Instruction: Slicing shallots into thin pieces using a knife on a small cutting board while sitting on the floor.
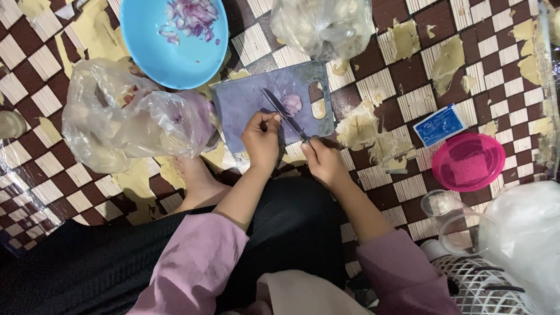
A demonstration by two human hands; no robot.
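Right hand (322, 160) grips the knife (284, 114) while left hand (262, 140) curls by the blade, keeping the onion piece (291, 103) on the cutting board (256, 99).

Lighting: dim, cool indoor light from overhead, fairly even. Shadows: soft, dark under the clear plastic bag (131, 125) and around the black clothing. Glare: white highlights on bag folds and blue bowl (169, 55) rim. Sharpness: centre reasonably crisp; lower edge soft. Distortion: wide-angle bending of checkered floor (408, 99) at corners.
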